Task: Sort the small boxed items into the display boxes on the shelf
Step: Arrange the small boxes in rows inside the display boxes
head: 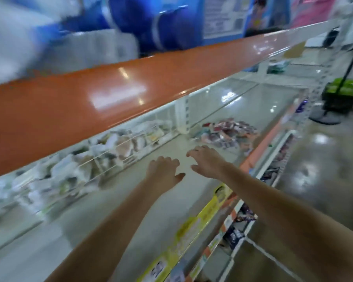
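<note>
The frame is blurred by motion. Both my arms reach out over a pale shelf board (118,202). My left hand (163,171) hovers palm down with relaxed fingers and holds nothing. My right hand (206,159) is just to its right, fingers spread, also empty. Beyond my right hand lies a loose pile of small red and dark packets (228,133) on the shelf. At the back left, wire dividers (110,157) hold rows of pale packaged items (69,171).
A wide orange shelf edge (90,98) overhangs the board above my hands. A yellow price strip (202,220) runs along the front edge, with more goods on lower shelves (240,220). Shiny floor and a stand with a round base (324,117) lie to the right.
</note>
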Demonstrator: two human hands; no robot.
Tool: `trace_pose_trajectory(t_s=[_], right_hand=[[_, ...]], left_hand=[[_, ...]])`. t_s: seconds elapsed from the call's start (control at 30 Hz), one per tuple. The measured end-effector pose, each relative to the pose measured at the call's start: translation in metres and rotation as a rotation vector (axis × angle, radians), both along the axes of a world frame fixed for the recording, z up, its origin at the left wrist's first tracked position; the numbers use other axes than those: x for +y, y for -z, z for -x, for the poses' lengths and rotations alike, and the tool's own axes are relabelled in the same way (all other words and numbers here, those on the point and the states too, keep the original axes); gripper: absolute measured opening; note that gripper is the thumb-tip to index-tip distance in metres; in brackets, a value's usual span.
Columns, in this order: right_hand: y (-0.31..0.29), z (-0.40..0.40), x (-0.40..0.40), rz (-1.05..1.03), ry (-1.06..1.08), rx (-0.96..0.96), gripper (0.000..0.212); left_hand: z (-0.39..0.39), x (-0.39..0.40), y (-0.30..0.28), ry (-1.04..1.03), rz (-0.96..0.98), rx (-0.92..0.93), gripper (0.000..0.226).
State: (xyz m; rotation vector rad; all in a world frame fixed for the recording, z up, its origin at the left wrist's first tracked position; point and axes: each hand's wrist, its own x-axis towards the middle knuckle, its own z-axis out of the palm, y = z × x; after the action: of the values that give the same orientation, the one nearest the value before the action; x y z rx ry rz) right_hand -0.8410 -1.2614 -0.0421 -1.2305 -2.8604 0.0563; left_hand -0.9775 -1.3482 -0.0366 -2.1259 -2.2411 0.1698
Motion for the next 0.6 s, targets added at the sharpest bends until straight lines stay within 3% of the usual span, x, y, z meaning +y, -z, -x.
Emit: trace_pose_trajectory(t_s=[0.27,0.43,0.6], right_hand=[[0.026,-0.099,0.106,0.114,0.213,-0.025,0.050],[0.043,-0.108,0.148,0.145,0.296,0.122,0.030],[0.062,-0.094,0.163,0.010,0.294,0.125,0.037]], left_hand=[[-0.085,0.135,0.026,0.068,0.023,-0.080,0.045],[-0.103,0.191,0.045,0.049,0.005,-0.108,0.037],[-0.111,0.214,0.056,-0.013,-0.023,-0.107,0.035]])
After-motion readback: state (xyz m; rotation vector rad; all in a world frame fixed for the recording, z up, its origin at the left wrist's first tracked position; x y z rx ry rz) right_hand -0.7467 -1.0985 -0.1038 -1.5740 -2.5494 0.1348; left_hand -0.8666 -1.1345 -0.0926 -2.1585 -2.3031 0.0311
